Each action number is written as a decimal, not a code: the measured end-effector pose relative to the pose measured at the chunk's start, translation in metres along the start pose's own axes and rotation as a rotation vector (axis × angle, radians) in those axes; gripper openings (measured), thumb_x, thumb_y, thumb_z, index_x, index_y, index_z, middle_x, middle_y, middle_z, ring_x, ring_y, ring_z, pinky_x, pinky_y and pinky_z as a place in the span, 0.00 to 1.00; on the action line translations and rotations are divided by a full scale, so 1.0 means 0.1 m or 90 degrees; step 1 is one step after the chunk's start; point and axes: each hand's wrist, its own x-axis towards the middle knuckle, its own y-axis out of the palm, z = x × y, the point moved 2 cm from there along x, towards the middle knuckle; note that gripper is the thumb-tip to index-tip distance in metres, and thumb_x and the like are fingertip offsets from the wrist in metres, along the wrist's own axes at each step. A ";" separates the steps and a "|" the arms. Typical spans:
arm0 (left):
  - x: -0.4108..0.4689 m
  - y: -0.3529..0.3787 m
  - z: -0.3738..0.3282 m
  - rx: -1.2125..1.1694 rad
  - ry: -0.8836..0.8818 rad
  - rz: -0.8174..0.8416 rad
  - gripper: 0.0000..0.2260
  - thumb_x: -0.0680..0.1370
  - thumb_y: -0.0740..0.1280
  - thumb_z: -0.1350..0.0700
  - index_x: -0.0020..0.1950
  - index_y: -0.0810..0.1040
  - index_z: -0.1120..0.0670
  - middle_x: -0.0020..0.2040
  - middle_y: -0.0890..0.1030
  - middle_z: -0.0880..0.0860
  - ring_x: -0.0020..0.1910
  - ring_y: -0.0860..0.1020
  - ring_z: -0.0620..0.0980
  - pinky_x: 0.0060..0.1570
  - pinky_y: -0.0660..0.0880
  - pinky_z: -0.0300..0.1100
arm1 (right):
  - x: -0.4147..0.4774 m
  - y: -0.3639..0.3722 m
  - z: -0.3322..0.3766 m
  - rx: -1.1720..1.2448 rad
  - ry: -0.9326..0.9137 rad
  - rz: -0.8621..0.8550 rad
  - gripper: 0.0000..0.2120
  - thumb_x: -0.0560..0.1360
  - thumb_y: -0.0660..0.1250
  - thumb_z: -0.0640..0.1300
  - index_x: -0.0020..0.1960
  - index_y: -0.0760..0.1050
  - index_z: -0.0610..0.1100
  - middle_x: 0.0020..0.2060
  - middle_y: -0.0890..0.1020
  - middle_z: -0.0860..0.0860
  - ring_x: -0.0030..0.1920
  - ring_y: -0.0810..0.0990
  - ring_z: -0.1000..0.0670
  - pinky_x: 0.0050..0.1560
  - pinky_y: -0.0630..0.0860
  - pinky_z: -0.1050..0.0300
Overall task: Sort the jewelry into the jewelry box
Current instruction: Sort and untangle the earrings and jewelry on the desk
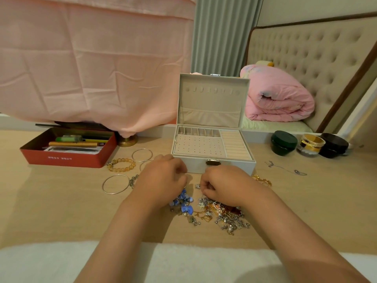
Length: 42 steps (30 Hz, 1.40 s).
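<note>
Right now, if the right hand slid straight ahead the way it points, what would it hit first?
Probably the front wall of the open white jewelry box, near its metal clasp; the right hand looks close, but depth is unclear.

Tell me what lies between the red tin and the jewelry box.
Head view: a round brass base at the back, a thin silver bangle, and nearer the camera an amber bead bracelet.

Light wood surface under warm indoor light. Back L: creased pink cloth hanging down. Ctr: grey-green curtain. R: bed w/ pale green sheet, rolled pink duvet, beige tufted headboard, dark wood trim. Cream wall above.
</note>
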 end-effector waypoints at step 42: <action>0.25 -0.51 -0.82 -0.275 0.023 0.266 0.11 0.81 0.65 0.50 0.46 0.83 0.54 0.31 0.77 0.50 0.29 0.71 0.44 0.36 0.69 0.39 | -0.45 -0.45 -0.20 0.777 0.184 -0.025 0.15 0.78 0.60 0.48 0.59 0.82 0.47 0.60 0.83 0.51 0.65 0.77 0.49 0.70 0.68 0.42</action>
